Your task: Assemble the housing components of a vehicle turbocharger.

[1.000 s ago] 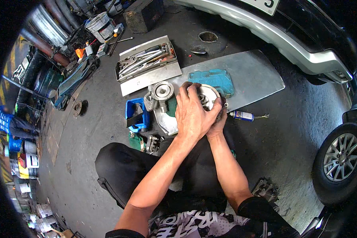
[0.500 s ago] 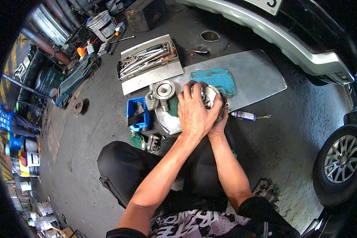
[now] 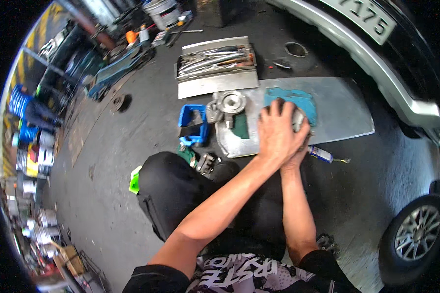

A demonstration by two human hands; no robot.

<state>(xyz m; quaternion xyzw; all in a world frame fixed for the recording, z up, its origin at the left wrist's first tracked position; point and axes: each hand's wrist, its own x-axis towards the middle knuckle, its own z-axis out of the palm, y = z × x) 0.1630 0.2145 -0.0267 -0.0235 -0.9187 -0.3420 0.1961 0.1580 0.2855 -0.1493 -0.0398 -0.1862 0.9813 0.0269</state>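
Observation:
My left hand (image 3: pixel 277 134) lies over a round metal part (image 3: pixel 297 119), its fingers curled round the near side and top. Below it, my right hand (image 3: pixel 295 159) cups the same part from underneath; its fingers are mostly hidden. Both hands blur slightly, and the part's far side shows only in a sliver. They hold it above a grey metal sheet (image 3: pixel 344 110), close to a flat teal tray-like piece (image 3: pixel 304 101). Left of my hands, a cast metal housing with a round opening (image 3: pixel 230 102) sits on the sheet beside a green cloth (image 3: pixel 239 128).
A blue bin (image 3: pixel 206 133) stands left of the sheet. Beyond it lies an open metal toolbox (image 3: pixel 217 88) with several wrenches. A spray can (image 3: pixel 320 154) lies right of my hands. A car bumper (image 3: pixel 401 93) and wheel (image 3: pixel 418 232) border the right. A person (image 3: pixel 32 110) is far left.
The view has turned, so the sheet, toolbox and bin sit further right in the picture. Both hands keep their hold on the metal part. A bright green object now shows beside my left knee.

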